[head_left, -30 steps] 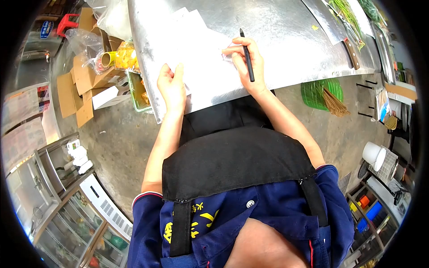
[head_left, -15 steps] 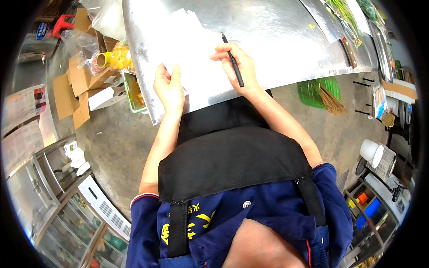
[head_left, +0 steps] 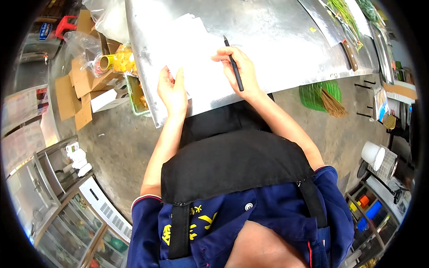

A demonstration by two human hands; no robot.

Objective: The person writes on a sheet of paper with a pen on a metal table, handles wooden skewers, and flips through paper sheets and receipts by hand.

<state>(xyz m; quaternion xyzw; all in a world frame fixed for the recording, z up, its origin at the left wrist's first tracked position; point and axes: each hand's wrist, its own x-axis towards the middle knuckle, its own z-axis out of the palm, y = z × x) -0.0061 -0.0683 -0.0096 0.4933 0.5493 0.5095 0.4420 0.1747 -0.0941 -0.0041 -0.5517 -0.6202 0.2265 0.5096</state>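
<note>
A black pen (head_left: pixel 233 67) is held in my right hand (head_left: pixel 243 73), lying slanted across the fingers with one end pointing up and away. Beneath and between my hands is white paper (head_left: pixel 190 40), so overexposed that most of its edges and any writing are lost in the glare. My left hand (head_left: pixel 173 94) rests at the near left part of the paper, thumb apart from loosely curved fingers, with nothing visible in it. Both hands are over the shiny metal table (head_left: pixel 268 22).
A knife (head_left: pixel 348 56) and green vegetables (head_left: pixel 344 15) lie at the table's far right. Left of the table stand open cardboard boxes (head_left: pixel 80 87) and a green crate (head_left: pixel 134 96). A broom (head_left: pixel 333 102) and green basket (head_left: pixel 310 94) are on the floor to the right.
The whole view has shifted slightly, moving the table and hands a little down and right in the picture. My right hand keeps the pen; my hands' poses are nearly the same.
</note>
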